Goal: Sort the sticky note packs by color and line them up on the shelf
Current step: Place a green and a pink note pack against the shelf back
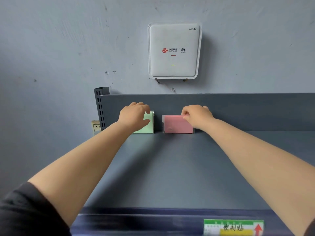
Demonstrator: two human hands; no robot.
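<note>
A pale green sticky note pack (148,126) stands upright against the back panel of the grey shelf (179,167), at the far left. My left hand (134,116) covers its left half, thumb on the front face and fingers over the top edge. A pink sticky note pack (177,125) in a clear wrapper stands upright a short gap to the right of the green one. My right hand (197,116) pinches its upper right corner. Both packs rest on the shelf floor.
A slotted dark upright post (100,108) marks the shelf's left end, with a wall socket (96,127) beside it. A white wifi router (174,51) hangs on the wall above. A green and yellow price label (233,227) sits on the shelf's front lip.
</note>
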